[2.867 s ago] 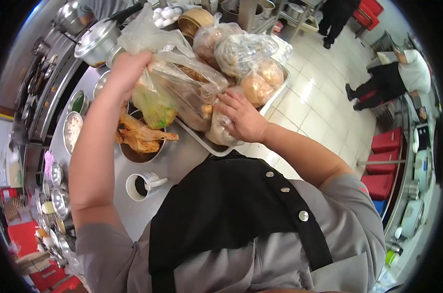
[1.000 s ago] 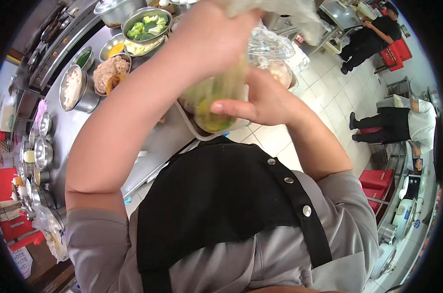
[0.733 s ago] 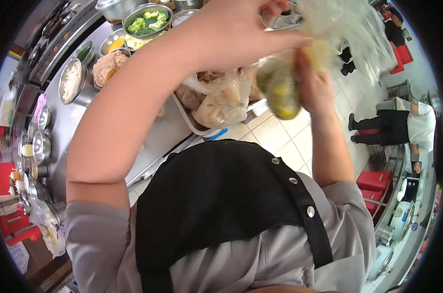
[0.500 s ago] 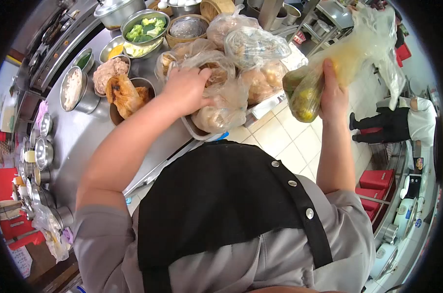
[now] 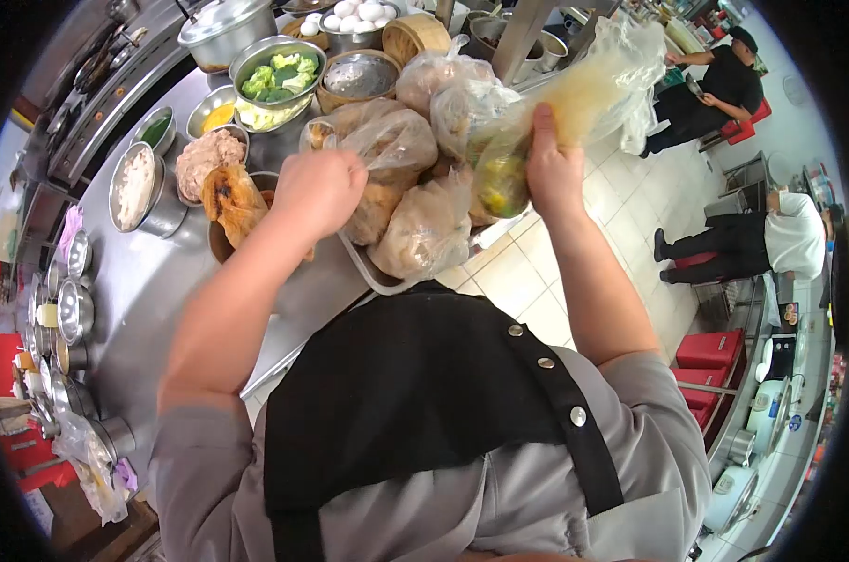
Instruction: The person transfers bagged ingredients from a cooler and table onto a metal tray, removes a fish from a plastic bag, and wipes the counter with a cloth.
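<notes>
My left hand (image 5: 323,190) is closed in a fist at the near-left edge of a clear plastic bag (image 5: 398,140) with brown food inside, and appears to pinch its plastic. In my right hand (image 5: 557,173) is a long plastic bag of yellow-green food (image 5: 501,185), held up over the right side of a metal tray (image 5: 382,279). Another knotted-looking bag with pale contents (image 5: 424,229) lies in the tray, just right of my left hand. Under my left wrist sits a bowl with a browned, fried-looking piece (image 5: 235,208).
Left of the tray are bowls of minced meat (image 5: 211,164), white food (image 5: 137,192) and broccoli (image 5: 279,77). Eggs (image 5: 359,15) and a lidded pot (image 5: 226,30) stand at the back. A post (image 5: 527,42) rises behind the bags. Two people (image 5: 724,84) are at the right.
My left hand has drawn back leftward from among the bags and closed. My right hand has brought the yellow-green bag left, over the tray. A second person has come into view.
</notes>
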The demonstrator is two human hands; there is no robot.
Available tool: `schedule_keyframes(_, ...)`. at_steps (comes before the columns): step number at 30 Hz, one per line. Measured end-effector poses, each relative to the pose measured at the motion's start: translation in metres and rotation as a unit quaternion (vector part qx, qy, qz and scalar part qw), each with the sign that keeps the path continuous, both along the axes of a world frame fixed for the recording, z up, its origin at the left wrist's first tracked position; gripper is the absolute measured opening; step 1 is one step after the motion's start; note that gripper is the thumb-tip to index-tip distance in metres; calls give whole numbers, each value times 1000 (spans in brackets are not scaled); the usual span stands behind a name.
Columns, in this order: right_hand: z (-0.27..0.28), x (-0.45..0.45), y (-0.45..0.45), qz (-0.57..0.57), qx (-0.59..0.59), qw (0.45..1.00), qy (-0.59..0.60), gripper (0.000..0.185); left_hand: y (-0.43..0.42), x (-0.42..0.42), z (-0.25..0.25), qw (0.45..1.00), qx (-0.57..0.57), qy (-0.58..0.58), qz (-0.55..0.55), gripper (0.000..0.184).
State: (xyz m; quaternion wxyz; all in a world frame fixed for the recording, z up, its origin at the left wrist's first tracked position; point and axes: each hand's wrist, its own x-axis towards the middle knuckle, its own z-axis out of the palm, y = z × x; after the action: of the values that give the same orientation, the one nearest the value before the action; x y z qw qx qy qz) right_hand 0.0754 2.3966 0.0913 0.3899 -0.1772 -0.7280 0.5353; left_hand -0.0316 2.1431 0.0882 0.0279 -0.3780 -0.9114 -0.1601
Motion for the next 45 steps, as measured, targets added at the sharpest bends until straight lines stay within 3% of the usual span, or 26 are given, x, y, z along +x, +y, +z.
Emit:
schedule_keyframes(3,-4,-22,1,-5,145,989,21,29,-18,6,-11,999,24,22,-24,25)
schedule_keyframes(6,-21,-37,-5,4,182,983,-40,26,-21,12,-21,998,-52,-7,-19,24)
schedule_keyframes(7,-35,-43,-6,14,181,982,-57,26,-15,14,-6,986,-149,-70,-13,23)
schedule_keyframes(10,-55,-51,-14,17,153,984,-85,28,-6,24,0,995,62,72,-40,44)
schedule_keyframes(13,-48,-50,-19,24,104,989,-98,29,28,6,-8,968,133,173,-128,66)
schedule_keyframes(16,-33,-42,-23,-2,109,990,-95,31,62,-21,-44,974,80,177,-121,50)
schedule_keyframes(19,-20,-39,-14,-26,130,988,-74,30,72,-38,-45,988,-35,8,-151,32)
schedule_keyframes(21,-19,-42,1,-21,158,987,-5,29,73,-37,-49,990,47,-24,-131,24)
schedule_keyframes(25,2,-60,5,-33,111,993,33,29,70,-32,-46,983,136,-122,-23,23)
schedule_keyframes(28,22,-85,-4,-28,143,985,93,31,57,-37,-42,981,161,-99,-48,28)
schedule_keyframes(31,39,-101,-29,-3,134,991,17,27,43,-39,-36,988,106,-112,-10,31)
schedule_keyframes(32,32,-112,-28,-33,335,940,-47,23,40,-41,-38,989,100,-111,-10,32)
schedule_keyframes(33,17,-126,-23,-59,521,845,-108,20,37,-43,-41,989,97,-110,-9,32)
schedule_keyframes(34,6,-133,-21,-82,682,708,-164,17,34,-44,-40,990,93,-110,-6,33)
schedule_keyframes(37,-12,-130,-21,48,680,667,-302,14,24,-45,-32,991,58,-117,4,34)
schedule_keyframes(40,-2,-130,-28,104,674,623,-383,21,20,-45,-38,995,42,-89,1,35)
schedule_keyframes(43,-29,-144,-29,73,707,592,-379,25,28,-40,-33,994,51,-101,-5,34)
schedule_keyframes(45,-24,-143,-24,94,703,609,-355,29,30,-41,-38,994,42,-97,-7,33)
